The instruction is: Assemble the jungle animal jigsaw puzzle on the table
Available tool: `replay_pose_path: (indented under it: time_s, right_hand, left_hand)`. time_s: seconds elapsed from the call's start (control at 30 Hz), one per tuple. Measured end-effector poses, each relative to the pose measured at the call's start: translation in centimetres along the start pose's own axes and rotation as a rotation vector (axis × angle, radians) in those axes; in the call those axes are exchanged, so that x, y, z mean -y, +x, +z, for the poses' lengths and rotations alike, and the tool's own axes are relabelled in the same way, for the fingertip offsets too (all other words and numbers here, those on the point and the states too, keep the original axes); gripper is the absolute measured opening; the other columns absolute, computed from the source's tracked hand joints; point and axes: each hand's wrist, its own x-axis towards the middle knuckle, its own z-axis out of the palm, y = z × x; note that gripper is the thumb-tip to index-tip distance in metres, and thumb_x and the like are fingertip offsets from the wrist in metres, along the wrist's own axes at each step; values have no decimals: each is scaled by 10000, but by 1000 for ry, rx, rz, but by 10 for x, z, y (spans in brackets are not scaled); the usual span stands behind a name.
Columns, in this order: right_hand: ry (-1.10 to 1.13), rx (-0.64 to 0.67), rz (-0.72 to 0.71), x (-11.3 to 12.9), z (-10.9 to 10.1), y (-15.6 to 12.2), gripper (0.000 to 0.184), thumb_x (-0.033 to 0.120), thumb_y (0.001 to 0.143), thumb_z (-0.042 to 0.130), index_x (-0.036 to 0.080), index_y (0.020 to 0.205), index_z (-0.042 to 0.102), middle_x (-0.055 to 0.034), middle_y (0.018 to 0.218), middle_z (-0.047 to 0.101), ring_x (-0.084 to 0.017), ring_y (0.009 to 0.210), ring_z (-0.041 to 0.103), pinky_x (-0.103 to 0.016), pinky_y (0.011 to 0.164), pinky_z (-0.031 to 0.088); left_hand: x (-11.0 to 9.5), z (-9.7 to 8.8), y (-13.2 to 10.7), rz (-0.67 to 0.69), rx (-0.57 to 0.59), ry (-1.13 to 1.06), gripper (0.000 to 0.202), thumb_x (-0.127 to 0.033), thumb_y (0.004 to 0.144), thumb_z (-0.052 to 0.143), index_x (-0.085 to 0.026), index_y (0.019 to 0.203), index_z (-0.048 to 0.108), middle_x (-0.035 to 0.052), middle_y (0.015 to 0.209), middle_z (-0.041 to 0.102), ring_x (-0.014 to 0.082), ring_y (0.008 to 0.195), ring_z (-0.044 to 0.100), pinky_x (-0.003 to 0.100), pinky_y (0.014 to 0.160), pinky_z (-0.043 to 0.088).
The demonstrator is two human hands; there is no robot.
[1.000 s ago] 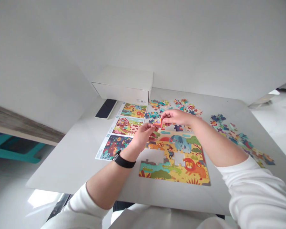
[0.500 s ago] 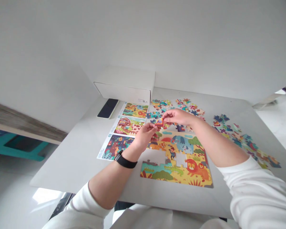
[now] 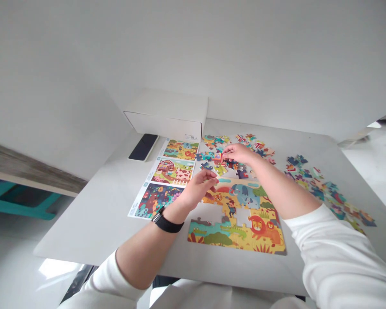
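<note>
My right hand (image 3: 239, 153) pinches a small red-edged jigsaw piece (image 3: 218, 158) above the loose pieces. Below and to the left, my left hand (image 3: 202, 185) is closed, thumb and fingers together; whatever they might hold is hidden. It hovers over the upper left part of a partly assembled jigsaw puzzle (image 3: 218, 238) with an elephant, lions and crocodiles. The white table shows through two gaps in the puzzle, one at its left and one near its middle. Behind the hands lie loose jigsaw pieces (image 3: 221, 170) in a mixed heap.
Three picture sheets (image 3: 173, 170) lie in a column left of the puzzle. A black-screened phone (image 3: 143, 147) is beside them, and a white box (image 3: 164, 124) stands behind. More loose pieces (image 3: 337, 197) spread along the right side of the white table (image 3: 99, 214).
Both hands were together at the red-edged piece. The right hand has moved it slightly away from me, and the left hand has come off it. The view has shifted slightly.
</note>
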Motion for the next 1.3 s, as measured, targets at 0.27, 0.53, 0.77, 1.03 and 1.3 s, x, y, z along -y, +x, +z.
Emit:
replay_pose_path:
  time_s: [0.27, 0.53, 0.77, 1.03, 1.3]
  right_hand:
    - [-400, -390, 28, -3, -29, 24, 210, 278, 1016, 699, 229, 1127, 869, -100, 1160, 858, -269, 1077, 789, -364, 980, 572]
    - [-452, -284, 35, -17, -34, 38, 208, 265, 974, 752, 260, 1153, 859, -76, 1167, 857, -255, 1052, 781, -357, 974, 579]
    - [-544, -202, 58, -24, -37, 43, 331, 188, 939, 768, 264, 1254, 837, -103, 1274, 823, -289, 1127, 758, -383, 1017, 558]
    - [-599, -130, 123, -40, -60, 37, 494, 54, 808, 805, 238, 1266, 831, -90, 1214, 839, -272, 1054, 772, -337, 923, 571]
    - [-596, -99, 58, -36, -56, 38, 426, 274, 721, 965, 235, 1115, 807, -88, 1166, 822, -279, 1003, 748, -346, 870, 552]
  left_hand:
    - [0, -1, -1, 22, 37, 29, 394, -459, 823, 861, -211, 1048, 654, 36, 992, 692, 132, 741, 679, 207, 502, 574]
    - [1, 0, -1, 14, 48, 37, 412, -475, 826, 879, -207, 1051, 661, 36, 964, 694, 138, 755, 676, 205, 509, 576]
    - [3, -1, 0, 4, 60, 41, 407, -475, 829, 877, -213, 1059, 666, 42, 980, 702, 141, 764, 666, 211, 512, 589]
    - [3, -2, 0, -9, 66, 56, 399, -475, 834, 878, -217, 1060, 675, 47, 985, 702, 148, 789, 677, 213, 531, 598]
    - [2, -1, -1, -18, 63, 71, 371, -459, 839, 870, -216, 1046, 681, 48, 983, 708, 148, 783, 679, 210, 535, 591]
